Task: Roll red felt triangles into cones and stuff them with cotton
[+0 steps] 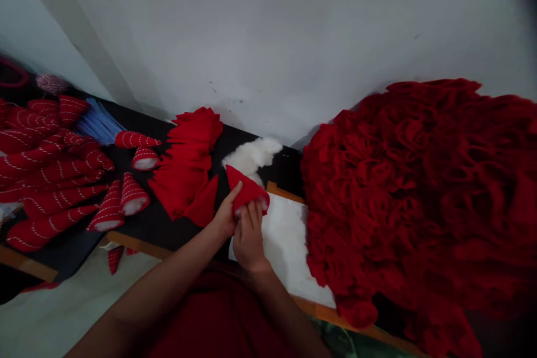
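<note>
A small red felt cone (242, 184) is tilted between my hands, its pointed end up to the left and its wide mouth down to the right. White stuffing shows at that mouth. My left hand (226, 215) is closed round the cone's left side, thumb on top. The fingers of my right hand (249, 240) are closed against the wide mouth, pressing the felt and the stuffing there; their tips are partly hidden. Just behind the cone, a loose clump of white stuffing (255, 154) lies on the black table (157, 232).
Flattened red felt cones (188, 151) lie stacked to the left. Further left are stuffed red cones with white stitching (54, 173) and blue sticks (100, 123). A big heap of red felt pieces (398, 196) fills the right, beside a white sheet (289, 240). A wall (260, 39) stands behind.
</note>
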Tool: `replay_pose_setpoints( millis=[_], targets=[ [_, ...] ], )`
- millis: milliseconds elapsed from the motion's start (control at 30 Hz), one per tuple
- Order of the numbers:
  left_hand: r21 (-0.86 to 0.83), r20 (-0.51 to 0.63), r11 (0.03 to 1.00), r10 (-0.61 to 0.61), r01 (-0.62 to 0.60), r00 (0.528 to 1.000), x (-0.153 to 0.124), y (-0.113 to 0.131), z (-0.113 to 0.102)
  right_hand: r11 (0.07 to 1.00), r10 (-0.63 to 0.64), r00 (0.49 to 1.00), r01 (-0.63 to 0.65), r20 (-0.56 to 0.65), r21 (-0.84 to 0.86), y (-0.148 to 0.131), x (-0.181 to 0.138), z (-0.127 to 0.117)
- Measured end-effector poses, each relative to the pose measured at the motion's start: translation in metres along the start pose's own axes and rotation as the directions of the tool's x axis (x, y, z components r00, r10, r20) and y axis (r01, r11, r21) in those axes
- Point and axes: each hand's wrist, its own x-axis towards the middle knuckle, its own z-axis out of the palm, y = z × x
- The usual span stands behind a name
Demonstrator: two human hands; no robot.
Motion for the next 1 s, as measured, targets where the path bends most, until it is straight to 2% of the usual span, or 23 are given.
replay_pose_setpoints(
  millis=[100,233,300,367,533,633,733,867,1000],
  targets=[
    [0.02,0.013,0.999,-0.031,0.031,0.999,-0.006,-0.004,-0.001,0.994,-0.103,0.987,0.105,0.125,-0.015,0.002,0.007,-0.005],
    [0.144,0.013,0.984,-0.104,0.101,0.995,-0.009,-0.009,-0.002,0.993,0.003,0.977,0.023,0.212,-0.119,0.005,0.015,-0.015],
    [0.158,-0.014,0.982,-0.098,0.099,0.995,-0.008,-0.008,-0.001,0.995,0.003,0.972,0.02,0.233,-0.1,0.005,0.015,-0.019],
    [0.136,-0.046,0.988,-0.062,0.068,0.997,-0.007,-0.004,-0.001,0.999,-0.025,0.98,0.034,0.196,-0.041,0.005,0.01,-0.022],
    [0.095,-0.076,0.995,-0.018,0.025,0.997,-0.003,0.005,-0.002,0.999,-0.042,0.998,0.043,-0.038,0.028,0.005,-0.006,-0.024],
    [0.098,-0.09,0.995,-0.006,0.015,0.996,-0.003,0.0,-0.002,0.998,-0.065,0.998,0.065,-0.016,0.025,0.006,-0.009,-0.02],
    [0.112,-0.117,0.994,0.025,-0.012,0.993,-0.004,-0.006,0.001,1.0,0.015,1.0,-0.016,0.021,0.022,0.009,-0.009,-0.019],
    [0.148,-0.131,0.988,0.062,-0.042,0.99,-0.008,-0.007,0.004,0.995,0.089,0.992,-0.085,-0.091,0.053,0.012,-0.011,-0.021],
    [0.117,-0.142,0.98,0.175,-0.159,0.974,-0.01,-0.007,0.001,0.974,0.154,0.987,-0.159,0.043,0.164,0.007,-0.007,-0.024]
  ],
)
